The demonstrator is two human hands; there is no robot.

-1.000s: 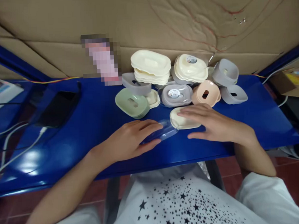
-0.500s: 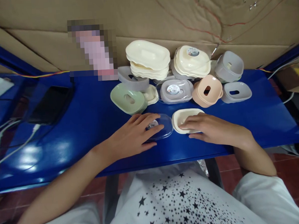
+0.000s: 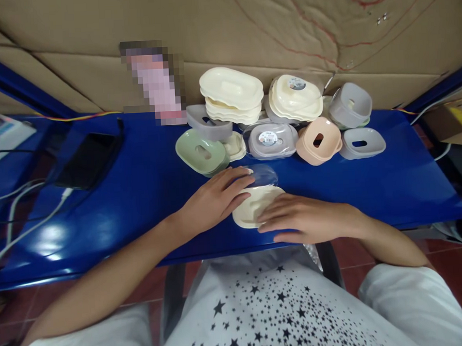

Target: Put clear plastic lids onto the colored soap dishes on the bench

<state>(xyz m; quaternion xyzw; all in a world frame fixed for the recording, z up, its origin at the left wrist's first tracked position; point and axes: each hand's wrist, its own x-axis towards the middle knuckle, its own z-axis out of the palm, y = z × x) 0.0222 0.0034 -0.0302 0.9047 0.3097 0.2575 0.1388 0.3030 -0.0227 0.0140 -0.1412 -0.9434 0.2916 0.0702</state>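
Observation:
A shallow cream plastic dish (image 3: 250, 210) lies near the table's front edge. Just behind it is a clear plastic lid (image 3: 268, 175), partly covered by my left hand (image 3: 222, 196). That hand's fingers stretch across the lid's left side, while its thumb reaches the dish's left rim. From the right, my right hand (image 3: 305, 218) rests on the cream dish, fingers spread and reaching over its right part. Neither hand is closed. The label side of the lid is mostly hidden under my left fingers.
Behind my hands stand a green box (image 3: 202, 151), a stack of cream trays (image 3: 232, 87), a lidded grey box (image 3: 271, 140), a peach box (image 3: 318, 142) and a pale grey cover (image 3: 363, 143). A black phone (image 3: 87, 160) with cables lies left on the blue table (image 3: 145, 157).
My right hand has slid the cream dish left and toward me. The clear lid has shifted back and slightly right under my left hand, so the dish now sits in front of it.

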